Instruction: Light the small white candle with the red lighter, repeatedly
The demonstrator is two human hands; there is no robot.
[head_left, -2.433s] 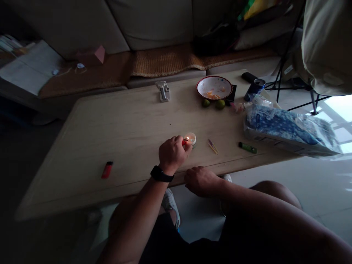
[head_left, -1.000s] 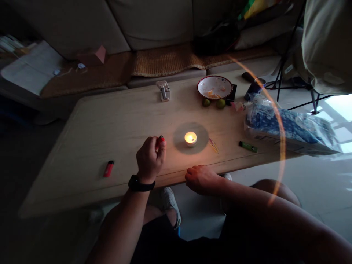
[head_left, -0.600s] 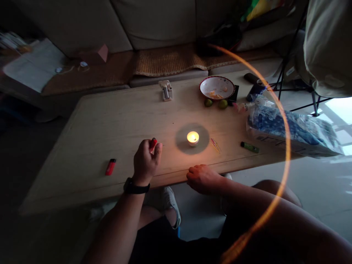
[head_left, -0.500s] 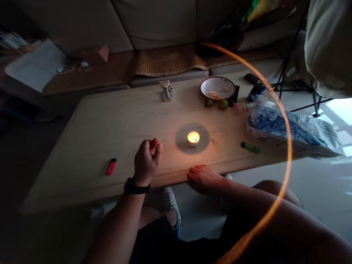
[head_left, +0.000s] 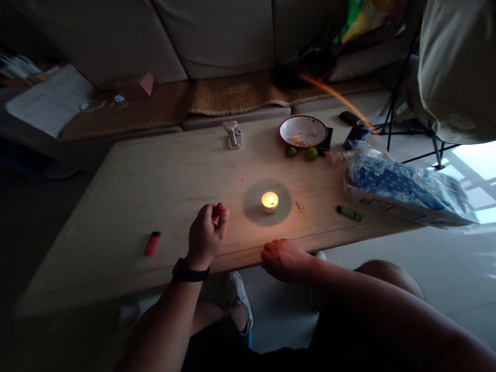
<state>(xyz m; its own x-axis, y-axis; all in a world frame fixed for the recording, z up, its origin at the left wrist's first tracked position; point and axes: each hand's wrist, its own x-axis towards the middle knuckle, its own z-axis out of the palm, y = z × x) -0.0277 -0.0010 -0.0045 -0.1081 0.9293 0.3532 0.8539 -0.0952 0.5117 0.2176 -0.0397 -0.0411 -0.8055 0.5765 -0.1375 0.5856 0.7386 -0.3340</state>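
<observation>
My left hand (head_left: 206,236), with a black watch on its wrist, is closed around a red lighter (head_left: 219,210) whose top pokes out above the fingers. A lit tealight candle (head_left: 269,201) stands on the wooden table (head_left: 116,217) to the right of that hand, apart from it. My right hand (head_left: 284,260) rests on the table's near edge below the candle, holding nothing. Beyond it lie thin sticks with coloured tips (head_left: 301,211), too small to name exactly.
A second red lighter (head_left: 152,244) and a green lighter (head_left: 349,213) lie on the table. Farther back are a bowl of food scraps (head_left: 303,131), a metal latch (head_left: 232,135), a blue can (head_left: 358,131) and a blue-patterned package (head_left: 403,192). A sofa runs behind.
The left hand has drawn back leftward from the candle, lighter still in it, and the candle now burns alone. The view has shifted slightly, and an orange lens flare has shrunk.
</observation>
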